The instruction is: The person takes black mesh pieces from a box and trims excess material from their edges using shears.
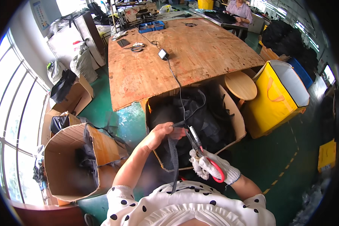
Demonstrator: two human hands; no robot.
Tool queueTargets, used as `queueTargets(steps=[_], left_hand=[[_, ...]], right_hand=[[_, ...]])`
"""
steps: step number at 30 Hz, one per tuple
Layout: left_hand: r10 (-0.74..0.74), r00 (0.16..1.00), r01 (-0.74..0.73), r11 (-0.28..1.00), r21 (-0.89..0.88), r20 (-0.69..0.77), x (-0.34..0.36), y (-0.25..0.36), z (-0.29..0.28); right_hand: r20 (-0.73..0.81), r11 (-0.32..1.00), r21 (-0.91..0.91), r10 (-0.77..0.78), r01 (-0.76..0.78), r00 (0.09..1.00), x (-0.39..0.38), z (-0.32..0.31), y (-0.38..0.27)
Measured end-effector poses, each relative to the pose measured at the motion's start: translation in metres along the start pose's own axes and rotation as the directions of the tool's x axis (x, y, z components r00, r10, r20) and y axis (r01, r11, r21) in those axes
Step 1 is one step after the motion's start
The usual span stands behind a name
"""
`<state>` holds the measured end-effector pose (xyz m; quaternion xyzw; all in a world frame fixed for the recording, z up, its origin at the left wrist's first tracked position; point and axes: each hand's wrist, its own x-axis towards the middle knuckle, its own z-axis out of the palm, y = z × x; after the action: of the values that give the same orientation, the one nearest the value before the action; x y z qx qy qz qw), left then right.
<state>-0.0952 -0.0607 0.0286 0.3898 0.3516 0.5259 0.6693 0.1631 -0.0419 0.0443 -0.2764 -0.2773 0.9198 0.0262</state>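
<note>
Black webbing strap [173, 155] is in the bare left hand [160, 136], beyond the near edge of the table [199, 45] and over the near rim of a cardboard box [235, 118] filled with black fabric [205, 113]. The left fingers are clamped on the strap, thumb against it, and one length hangs down in front of the wearer's polka-dot blouse [133, 205]. The right hand [213, 165], in a white knit glove, has its fingers closed round the red-handled scissors [219, 171]; the blades point up toward the left fingertips and look slightly parted, though their exact gap is hard to make out.

With blades so near a bare hand, good handling would mean keeping the left fingertips tucked back and the blades angled past them, not at them. The strap is best gripped close to where the blades meet it, flat and lightly taut, since slack webbing tends to fold between blades. Squaring the blades across its width should keep the line straight. A black cable [172, 71] drops over the table's near edge close to the left hand; its lower end is lost against the dark fabric, so it deserves a check that it lies clear of the blades.
</note>
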Motion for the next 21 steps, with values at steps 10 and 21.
queueTargets(steps=[10,21], left_hand=[[-0.042,0.998,0.024,0.949,0.315,0.05,0.013,-0.015,-0.002],[-0.03,0.999,0.031,0.999,0.026,-0.022,0.001,-0.018,0.007]], right_hand=[[0.179,0.963,0.208,-0.207,0.168,0.962,0.019,-0.027,0.002],[0.173,0.981,0.133,-0.166,0.144,0.971,0.022,-0.013,0.009]])
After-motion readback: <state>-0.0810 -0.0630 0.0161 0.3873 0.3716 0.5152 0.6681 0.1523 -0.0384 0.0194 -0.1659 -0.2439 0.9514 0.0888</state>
